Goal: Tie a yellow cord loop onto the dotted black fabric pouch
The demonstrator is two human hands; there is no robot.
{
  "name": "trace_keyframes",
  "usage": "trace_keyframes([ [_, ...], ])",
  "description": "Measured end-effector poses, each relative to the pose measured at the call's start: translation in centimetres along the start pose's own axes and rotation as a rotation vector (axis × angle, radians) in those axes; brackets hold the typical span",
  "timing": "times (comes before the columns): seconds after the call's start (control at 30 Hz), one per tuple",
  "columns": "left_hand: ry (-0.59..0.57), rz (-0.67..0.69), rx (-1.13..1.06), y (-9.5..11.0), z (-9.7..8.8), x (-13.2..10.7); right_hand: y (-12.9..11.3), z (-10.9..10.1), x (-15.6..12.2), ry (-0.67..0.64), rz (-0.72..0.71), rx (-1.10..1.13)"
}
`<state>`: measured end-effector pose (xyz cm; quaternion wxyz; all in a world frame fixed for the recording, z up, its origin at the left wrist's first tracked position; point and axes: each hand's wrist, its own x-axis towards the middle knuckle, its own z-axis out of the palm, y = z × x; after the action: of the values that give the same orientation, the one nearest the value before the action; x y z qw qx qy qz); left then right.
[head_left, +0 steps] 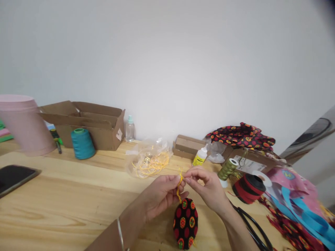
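Between my two hands runs a yellow cord (pixel 178 193), knotted or braided near its upper end. My left hand (pixel 163 195) pinches the cord just below that end. Close beside it, my right hand (pixel 205 186) has thumb and forefinger pressed together at the knot; what exactly lies in that pinch is too small to see. The cord leads down to a small oval fabric pouch (pixel 185 223), black with red, orange and green dots. A short yellow end shows at the pouch's bottom right.
Behind my hands lie a plastic bag of yellow cord (pixel 149 164) and a glue bottle (pixel 200 157). Black-handled scissors (pixel 252 223) are by my right forearm. Thread spools, ribbon (pixel 306 216) and patterned cloth (pixel 240 136) crowd the right; a teal thread cone (pixel 82 144), carton (pixel 91 122) and phone (pixel 15 177) are left.
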<state>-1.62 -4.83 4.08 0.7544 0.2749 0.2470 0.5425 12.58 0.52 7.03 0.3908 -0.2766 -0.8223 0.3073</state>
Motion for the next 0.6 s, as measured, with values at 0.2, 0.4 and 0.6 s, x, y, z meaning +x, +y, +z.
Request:
trace_keyframes([
  [0.2, -0.003, 0.005, 0.039, 0.13, -0.11, -0.04, 0.16, 0.03, 0.04, 0.001, -0.077, -0.041],
  [0.4, 0.021, -0.002, 0.134, 0.15, -0.12, -0.10, 0.23, -0.37, 0.05, -0.042, -0.103, -0.022],
  [0.6, 0.048, -0.005, 0.314, 0.21, -0.23, -0.05, 0.30, -0.64, 0.09, -0.108, -0.088, -0.043],
])
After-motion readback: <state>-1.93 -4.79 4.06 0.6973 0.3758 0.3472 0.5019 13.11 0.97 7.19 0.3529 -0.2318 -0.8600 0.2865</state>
